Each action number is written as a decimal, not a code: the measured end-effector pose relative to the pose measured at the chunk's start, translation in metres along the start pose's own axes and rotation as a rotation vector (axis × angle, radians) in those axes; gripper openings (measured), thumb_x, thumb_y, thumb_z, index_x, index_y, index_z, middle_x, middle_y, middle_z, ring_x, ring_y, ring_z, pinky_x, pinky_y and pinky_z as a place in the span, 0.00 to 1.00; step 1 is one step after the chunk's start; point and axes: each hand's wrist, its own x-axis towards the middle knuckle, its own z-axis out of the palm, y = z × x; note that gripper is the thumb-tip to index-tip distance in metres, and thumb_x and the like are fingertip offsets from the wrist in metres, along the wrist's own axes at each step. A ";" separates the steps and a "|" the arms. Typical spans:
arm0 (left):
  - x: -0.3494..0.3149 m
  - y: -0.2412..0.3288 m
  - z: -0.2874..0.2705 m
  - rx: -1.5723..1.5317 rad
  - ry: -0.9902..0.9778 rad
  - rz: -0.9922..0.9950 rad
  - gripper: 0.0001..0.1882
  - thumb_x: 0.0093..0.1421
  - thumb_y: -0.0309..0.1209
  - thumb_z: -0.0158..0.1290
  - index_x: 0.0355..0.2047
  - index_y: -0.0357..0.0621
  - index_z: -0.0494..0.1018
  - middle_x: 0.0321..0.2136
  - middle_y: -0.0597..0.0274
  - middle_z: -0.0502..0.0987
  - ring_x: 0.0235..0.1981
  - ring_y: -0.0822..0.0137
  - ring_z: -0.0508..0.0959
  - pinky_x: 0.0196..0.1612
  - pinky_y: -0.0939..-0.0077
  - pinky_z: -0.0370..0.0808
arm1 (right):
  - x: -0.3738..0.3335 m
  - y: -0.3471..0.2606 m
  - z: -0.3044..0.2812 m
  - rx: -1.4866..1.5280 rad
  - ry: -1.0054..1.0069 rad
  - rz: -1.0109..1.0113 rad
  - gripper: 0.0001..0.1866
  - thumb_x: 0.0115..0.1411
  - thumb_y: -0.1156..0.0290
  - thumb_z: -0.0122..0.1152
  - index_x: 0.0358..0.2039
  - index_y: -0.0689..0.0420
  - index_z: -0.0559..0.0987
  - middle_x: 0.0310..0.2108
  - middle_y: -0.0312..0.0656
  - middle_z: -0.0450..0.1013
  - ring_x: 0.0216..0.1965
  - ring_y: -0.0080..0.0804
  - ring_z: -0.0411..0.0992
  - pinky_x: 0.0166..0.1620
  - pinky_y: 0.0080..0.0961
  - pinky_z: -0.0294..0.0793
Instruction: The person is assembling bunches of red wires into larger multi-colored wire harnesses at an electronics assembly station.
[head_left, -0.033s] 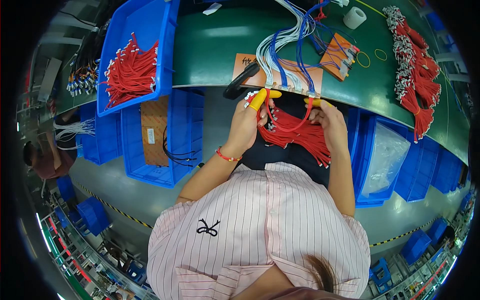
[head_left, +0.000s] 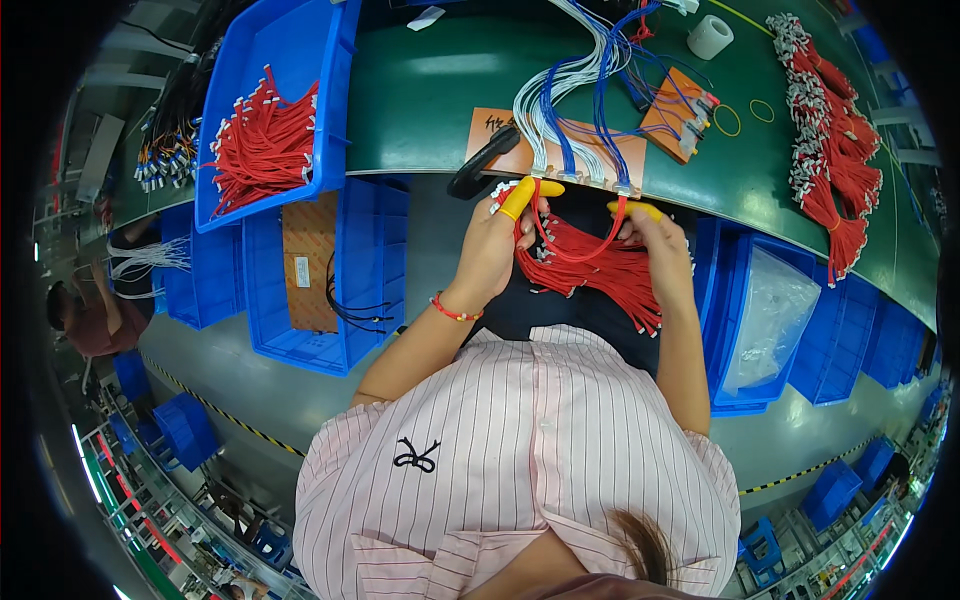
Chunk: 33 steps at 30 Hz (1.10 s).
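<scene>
A looped red cable [head_left: 578, 260] hangs from the white and blue wire connectors at the near edge of an orange board [head_left: 630, 150]. My left hand [head_left: 492, 245], with yellow finger covers, pinches the cable's left end just below the connectors. At the other end, my right hand [head_left: 662, 250] has its covered fingertip against the cable, fingers curled; its thumb is partly hidden. A thick bundle of red cables [head_left: 600, 275] with white plugs lies on my lap beneath both hands. White plugs also poke out beside my left thumb.
A black curved handle [head_left: 484, 160] juts over the edge of the green table [head_left: 420, 110]. At left stands a blue bin [head_left: 330, 150] of red cables. Bundled red cables [head_left: 835, 150], a white roll [head_left: 709, 37] and a smaller orange block [head_left: 680, 115] sit right. Blue crates [head_left: 385, 250] flank my lap.
My right hand has shifted very slightly to the right, its covered fingertip showing more beside the connector. The left hand and the cable look the same.
</scene>
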 end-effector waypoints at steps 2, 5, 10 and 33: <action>0.006 0.000 -0.002 0.038 -0.003 0.008 0.17 0.69 0.35 0.43 0.42 0.31 0.74 0.26 0.66 0.74 0.24 0.79 0.67 0.26 0.84 0.64 | -0.004 0.015 0.002 -0.412 -0.020 -0.160 0.12 0.62 0.70 0.57 0.43 0.62 0.78 0.37 0.39 0.71 0.36 0.28 0.70 0.40 0.21 0.68; 0.013 -0.001 0.000 0.060 -0.018 0.015 0.17 0.69 0.34 0.44 0.41 0.31 0.75 0.27 0.65 0.75 0.27 0.77 0.70 0.32 0.82 0.67 | -0.006 0.027 0.024 -0.827 -0.023 -0.490 0.13 0.55 0.71 0.64 0.40 0.62 0.78 0.37 0.49 0.69 0.38 0.44 0.68 0.44 0.33 0.68; 0.012 0.000 0.002 -0.068 -0.057 -0.037 0.17 0.69 0.35 0.44 0.39 0.31 0.75 0.26 0.64 0.74 0.28 0.75 0.72 0.34 0.80 0.69 | 0.002 0.041 0.029 -0.842 -0.024 -0.460 0.07 0.53 0.73 0.64 0.33 0.60 0.78 0.31 0.46 0.70 0.37 0.45 0.67 0.41 0.36 0.66; -0.027 -0.010 0.006 -0.057 -0.093 -0.178 0.16 0.68 0.32 0.46 0.52 0.35 0.71 0.17 0.76 0.59 0.15 0.85 0.52 0.17 0.85 0.47 | -0.012 0.012 0.031 -0.135 -0.101 -0.216 0.07 0.63 0.75 0.54 0.39 0.64 0.70 0.33 0.39 0.72 0.32 0.21 0.70 0.40 0.20 0.72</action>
